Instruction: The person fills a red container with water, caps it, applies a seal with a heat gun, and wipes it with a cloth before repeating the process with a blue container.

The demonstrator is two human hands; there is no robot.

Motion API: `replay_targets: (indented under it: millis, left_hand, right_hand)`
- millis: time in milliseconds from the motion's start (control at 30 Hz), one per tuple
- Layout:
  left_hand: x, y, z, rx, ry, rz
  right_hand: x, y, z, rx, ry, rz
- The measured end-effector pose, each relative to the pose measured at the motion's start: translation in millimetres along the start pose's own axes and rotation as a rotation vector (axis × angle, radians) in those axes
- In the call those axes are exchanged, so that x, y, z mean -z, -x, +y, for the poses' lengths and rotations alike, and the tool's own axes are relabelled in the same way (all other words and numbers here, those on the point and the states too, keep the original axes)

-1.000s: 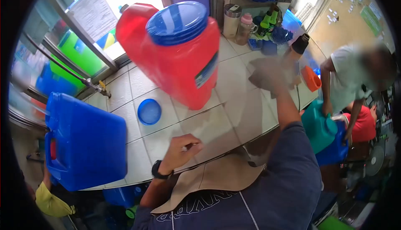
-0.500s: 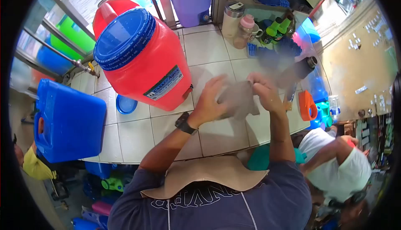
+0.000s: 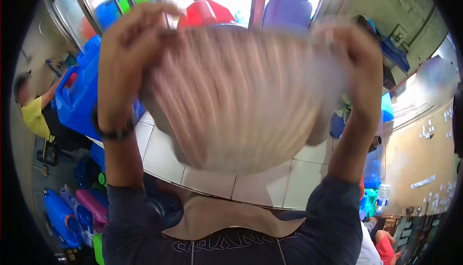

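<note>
A greyish-brown striped cloth is stretched wide in front of me, blurred by motion. My left hand grips its upper left corner, with a dark band on the wrist. At the opposite upper corner, my right hand pinches the cloth, and its fingertips are smeared. Behind the cloth, the big red container with the blue lid is almost wholly hidden. The top of a red jug shows above the cloth's upper edge.
On the left of the white tiled counter stands a blue jerrycan. A purple container is at the window. A person in yellow sits at far left; another's red sleeve shows at lower right. Several plastic containers lie below left.
The cloth, bunched between my hands over the counter before, is now raised and spread out. Both hands have moved up and apart. My view has tilted upward.
</note>
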State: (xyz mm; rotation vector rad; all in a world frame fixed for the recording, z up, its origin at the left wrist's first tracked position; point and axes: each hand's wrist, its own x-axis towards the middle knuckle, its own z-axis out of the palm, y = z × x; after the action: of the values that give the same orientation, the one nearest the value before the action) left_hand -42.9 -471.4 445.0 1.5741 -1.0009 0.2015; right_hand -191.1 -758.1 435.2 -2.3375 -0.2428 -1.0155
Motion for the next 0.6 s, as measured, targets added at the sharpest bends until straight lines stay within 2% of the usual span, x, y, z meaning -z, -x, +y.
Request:
replay_targets:
  millis: [67,133,167,200,233,267,300,333,367,400,433,500,567,600]
  left_hand:
    - [27.2,-53.2,-27.1,0.074,-0.09,-0.135]
    - [34.2,-74.4,-59.0,0.029,-0.128,-0.136]
    - [35.4,-83.4,-79.5,-0.022,-0.157,-0.149]
    - [41.1,-93.8,-103.4,0.092,-0.098,-0.121]
    - [41.5,-101.0,-126.6,0.205,-0.036,-0.091]
    - [29.2,-104.6,-143.7,0.295,-0.161,0.013]
    - [22.5,-111.8,-177.7,0.339,-0.173,0.015]
    - [17.5,-116.5,-207.5,0.384,-0.184,0.019]
    - [5.1,-115.0,-213.8,0.467,-0.004,0.0]
    - [-8.2,-112.4,-219.8,0.548,0.178,-0.021]
    - [-14.8,-117.4,-253.1,0.36,0.231,0.028]
    - [-20.2,-117.5,-247.0,0.341,0.237,0.074]
    - [-24.9,-115.1,-256.1,0.372,0.317,0.083]
    - [-27.5,-112.1,-251.2,0.384,0.431,0.074]
  right_hand:
    - [-13.9,-38.3,19.7,0.024,0.124,0.002]
    - [-52.7,-57.1,42.5,0.212,0.196,-0.006]
    - [-66.2,-58.4,27.1,0.168,0.17,-0.113]
    - [-79.7,-59.6,11.8,0.12,0.148,-0.217]
    - [-90.9,-50.8,-22.7,-0.065,0.061,-0.427]
    - [-114.7,-48.3,-24.6,0.188,0.153,-0.337]
    - [-137.5,-40.5,-14.8,0.436,0.241,-0.24]
    - [-141.8,-29.5,2.2,0.437,0.24,-0.237]
    - [-140.8,-14.7,23.3,0.397,0.112,-0.026]
    - [-155.2,7.5,41.4,0.262,-0.059,0.111]
    - [-169.8,29.9,59.5,0.15,-0.252,0.264]
    - [-223.9,105.9,103.6,-0.057,-0.488,0.351]
    - [-263.0,180.1,136.3,-0.568,-1.031,0.167]
    - [-242.6,164.0,122.1,-0.573,-1.031,0.188]
